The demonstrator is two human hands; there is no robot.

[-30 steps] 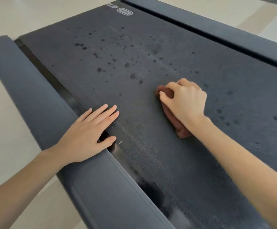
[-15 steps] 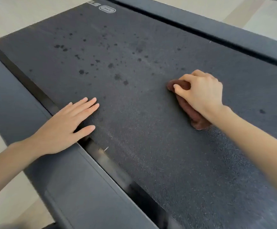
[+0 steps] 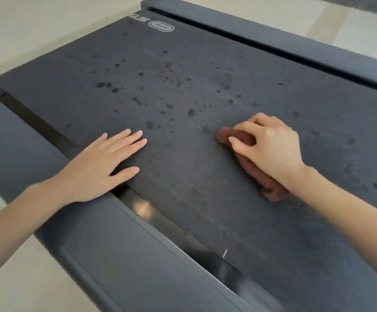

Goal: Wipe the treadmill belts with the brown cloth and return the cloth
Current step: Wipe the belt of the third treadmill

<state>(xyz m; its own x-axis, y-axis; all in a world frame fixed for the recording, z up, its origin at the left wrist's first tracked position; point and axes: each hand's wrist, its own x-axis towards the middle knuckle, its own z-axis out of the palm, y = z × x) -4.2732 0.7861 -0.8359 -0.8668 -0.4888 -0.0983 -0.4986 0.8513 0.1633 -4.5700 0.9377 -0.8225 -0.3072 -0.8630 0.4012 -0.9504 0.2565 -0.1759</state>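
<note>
cloth (image 3: 259, 176) slid left, gripped by right hand (image 3: 270, 145); left hand (image 3: 100, 167) flat on belt (image 3: 205, 210).

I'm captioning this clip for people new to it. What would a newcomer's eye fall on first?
The dark spots scattered over the far middle of the treadmill belt stand out first. Nearer, the right hand grips a bunched brown cloth on the belt, just short of those spots. The left hand lies flat, fingers straight, at the belt's left edge beside the side rail.
</note>
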